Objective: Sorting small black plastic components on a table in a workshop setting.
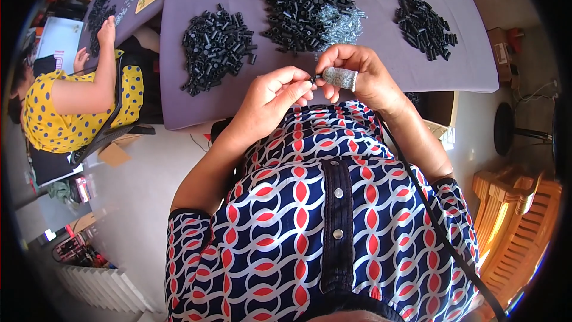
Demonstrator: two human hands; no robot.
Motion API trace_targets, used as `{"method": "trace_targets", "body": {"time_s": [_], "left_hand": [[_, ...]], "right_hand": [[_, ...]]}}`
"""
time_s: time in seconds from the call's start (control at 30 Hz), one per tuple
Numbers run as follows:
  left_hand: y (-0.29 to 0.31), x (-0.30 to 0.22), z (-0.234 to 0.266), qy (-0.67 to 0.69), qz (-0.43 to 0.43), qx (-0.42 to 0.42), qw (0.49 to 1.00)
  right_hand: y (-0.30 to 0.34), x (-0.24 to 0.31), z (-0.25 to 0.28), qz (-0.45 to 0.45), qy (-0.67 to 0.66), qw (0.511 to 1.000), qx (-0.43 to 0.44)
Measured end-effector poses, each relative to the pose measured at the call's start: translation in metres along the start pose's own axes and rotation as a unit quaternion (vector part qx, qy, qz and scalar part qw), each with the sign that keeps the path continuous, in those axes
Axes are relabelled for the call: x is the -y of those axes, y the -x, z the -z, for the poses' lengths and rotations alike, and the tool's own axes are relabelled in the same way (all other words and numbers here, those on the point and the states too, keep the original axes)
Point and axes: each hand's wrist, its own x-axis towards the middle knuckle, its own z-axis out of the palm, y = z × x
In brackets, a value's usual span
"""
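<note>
My left hand [268,96] and my right hand [368,74] meet over the table's near edge, with fingertips nearly touching. Between them is a small black tube-like piece [316,77], pinched from both sides; the fingers partly cover it. A grey fabric finger cover [339,77] wraps my right thumb. Just beyond my hands lies a large heap of black cylindrical pieces [295,15], and small shiny clear-silver parts [342,22] spill against its right side. A second pile of black pieces [215,48] sits nearer my left hand. Farther right is a smaller black pile [424,27].
The table [465,53] has a grey-purple cloth. Under its right side stands an open cardboard box [441,130]. A slatted wooden seat [515,220] is at right. At left, a person in a yellow dotted top [74,107] sits by another table. A black cord [429,214] crosses my front.
</note>
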Motion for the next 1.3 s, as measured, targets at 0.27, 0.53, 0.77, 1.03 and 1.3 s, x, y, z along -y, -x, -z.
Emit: {"method": "trace_targets", "body": {"time_s": [0.27,0.53,0.77,1.03,1.3], "left_hand": [[0.001,-0.001,0.0,-0.016,0.003,0.009,1.0],[-0.003,0.0,0.004,0.058,0.039,0.047,0.996],[-0.006,-0.006,0.006,0.201,0.113,0.067,0.971],[-0.004,-0.004,0.005,0.18,0.107,0.035,0.977],[-0.007,0.0,-0.001,0.138,0.043,-0.021,0.989]], "right_hand": [[0.0,0.009,-0.006,-0.01,0.089,0.996,0.008],[-0.001,0.014,-0.009,0.098,0.206,0.973,0.022],[0.001,0.033,-0.011,0.125,0.335,0.931,0.066],[0.006,0.015,-0.016,0.11,0.266,0.958,0.004],[0.005,0.02,-0.02,0.136,0.375,0.916,-0.032]]}}
